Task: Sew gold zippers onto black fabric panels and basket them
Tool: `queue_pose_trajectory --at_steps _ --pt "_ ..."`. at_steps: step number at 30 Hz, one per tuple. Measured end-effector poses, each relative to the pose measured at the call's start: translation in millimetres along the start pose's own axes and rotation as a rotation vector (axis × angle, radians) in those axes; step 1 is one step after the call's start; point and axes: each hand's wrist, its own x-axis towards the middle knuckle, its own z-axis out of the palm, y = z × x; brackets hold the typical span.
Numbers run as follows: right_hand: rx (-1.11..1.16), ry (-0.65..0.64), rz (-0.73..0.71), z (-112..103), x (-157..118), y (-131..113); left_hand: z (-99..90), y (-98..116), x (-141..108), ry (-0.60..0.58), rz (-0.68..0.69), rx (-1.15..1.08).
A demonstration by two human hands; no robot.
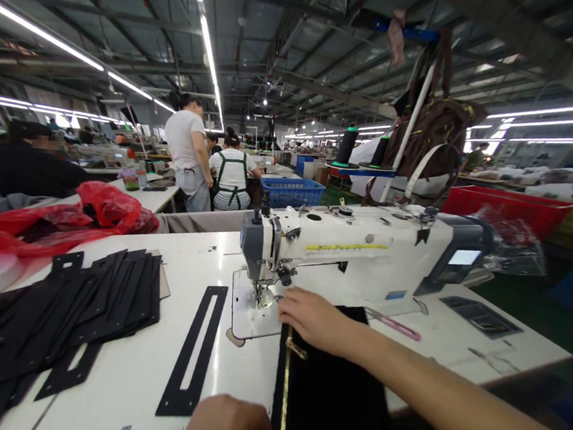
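Black fabric [336,393] with a gold zipper [285,395] along its left edge lies on the white sewing table [115,387], right of the needle plate. My right hand [310,317] grips its top edge beside the presser foot of the white sewing machine [354,248]. At the bottom edge of the view, my left hand [233,424] is curled at the fabric's lower left edge; its fingertips are hidden. A black slotted strip [177,366] rests flat on the table left of the needle plate.
Many black strips [56,329] are piled at the left, beside red plastic [85,217]. Pink-handled snips [400,326] lie right of my right hand. Thread cones [346,146] stand behind the machine. Several people work farther back.
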Motion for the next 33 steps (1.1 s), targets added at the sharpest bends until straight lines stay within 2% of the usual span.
queue_pose_trajectory --at_steps 2,3,5,8,10,12,14,17,21,25,29,31,33 --pt "0.013 -0.035 -0.084 39 21 0 -9.5 -12 8 0.206 0.068 0.218" --pt "0.02 -0.034 -0.104 53 27 -1 -14.7 -18 13 0.255 0.123 0.283" --pt "0.033 -0.004 -0.098 68 32 0 -22.4 -29 22 0.228 0.229 0.356" --pt "0.03 0.083 0.04 65 14 10 -23.0 -42 35 0.141 0.345 0.426" --pt "0.003 0.146 0.218 60 -8 25 -19.0 -47 43 0.166 0.375 0.444" --pt "-0.023 0.189 0.406 58 -28 41 -16.3 -47 48 0.213 0.35 0.435" --pt "-0.019 0.198 0.529 60 -40 56 -17.1 -42 53 0.225 0.288 0.426" --pt "0.016 0.198 0.616 66 -39 68 -23.2 -35 58 0.167 0.232 0.426" --pt "-0.034 0.216 0.696 71 -31 67 -29.8 -32 63 0.126 0.246 0.458" --pt "-0.18 0.152 0.67 72 -32 61 -30.7 -29 66 0.123 0.253 0.496" --pt "-0.287 0.097 0.595 62 -28 47 -31.6 -23 68 0.076 0.218 0.478" --pt "-0.301 0.123 0.473 58 -28 33 -32.6 -22 68 0.037 0.201 0.487" --pt "-0.245 0.13 0.27 60 -34 16 -32.9 -22 68 0.019 0.197 0.493"
